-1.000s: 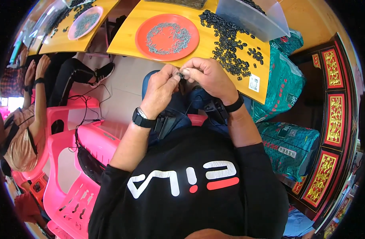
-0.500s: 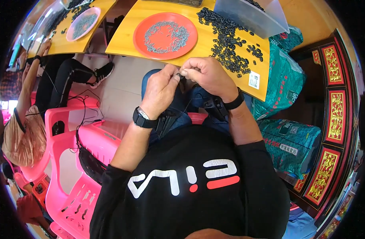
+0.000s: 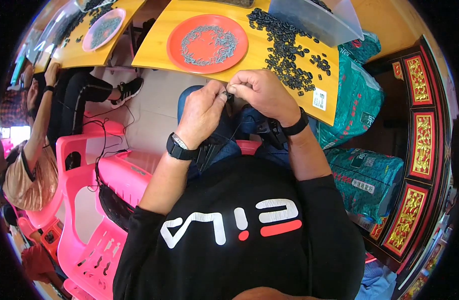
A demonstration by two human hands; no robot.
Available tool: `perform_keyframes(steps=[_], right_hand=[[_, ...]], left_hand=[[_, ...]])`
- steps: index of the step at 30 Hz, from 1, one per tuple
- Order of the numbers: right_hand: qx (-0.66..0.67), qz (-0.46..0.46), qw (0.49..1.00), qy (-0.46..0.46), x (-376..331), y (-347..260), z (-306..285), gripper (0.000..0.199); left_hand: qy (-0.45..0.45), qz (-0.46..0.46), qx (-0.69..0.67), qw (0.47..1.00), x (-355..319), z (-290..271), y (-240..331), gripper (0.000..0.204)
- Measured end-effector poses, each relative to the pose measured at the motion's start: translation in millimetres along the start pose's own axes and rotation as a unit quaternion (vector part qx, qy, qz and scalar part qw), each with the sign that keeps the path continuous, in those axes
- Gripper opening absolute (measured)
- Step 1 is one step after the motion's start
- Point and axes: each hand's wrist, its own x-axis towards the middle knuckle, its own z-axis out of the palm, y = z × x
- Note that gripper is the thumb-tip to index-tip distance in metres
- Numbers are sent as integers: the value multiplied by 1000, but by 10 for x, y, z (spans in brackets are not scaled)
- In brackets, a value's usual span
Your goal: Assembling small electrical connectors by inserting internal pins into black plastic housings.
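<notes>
My left hand [image 3: 202, 114] and my right hand [image 3: 266, 96] meet just off the near edge of the yellow table, fingertips almost touching. Between the left thumb and forefinger is a small black plastic piece [image 3: 228, 93], mostly covered by the fingers. The right thumb and forefinger are pinched together against it; whatever they grip is too small to make out. Beyond my hands, a round red plate [image 3: 175, 44] holds many small grey screw-like pins [image 3: 228, 46]. A spread of small black plastic pieces [image 3: 284, 47] covers the table to the right of the plate.
A translucent plastic bin [image 3: 309, 22] rests at the table's far right. Green bags [image 3: 357, 97] stand right of the table, near a carved cabinet [image 3: 420, 142]. Pink chairs [image 3: 72, 210] are on my left, where another person [image 3: 32, 175] sits at a second table [image 3: 77, 54].
My hands keep almost the same place and pinch. At the left, the other person's arm and leg have shifted.
</notes>
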Motion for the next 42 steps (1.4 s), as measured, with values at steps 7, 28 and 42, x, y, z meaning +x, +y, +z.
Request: perform_keyframes(steps=[7, 28, 42], right_hand=[[7, 37, 999, -25, -10, -47, -27, 19], [194, 115, 973, -52, -66, 106, 102, 15], [244, 97, 964, -31, -95, 220, 227, 10]], left_hand=[[-4, 1, 18, 1000, 1, -2, 29, 7], [47, 9, -45, 998, -9, 150, -107, 14], [19, -116, -241, 963, 0, 86, -140, 11]])
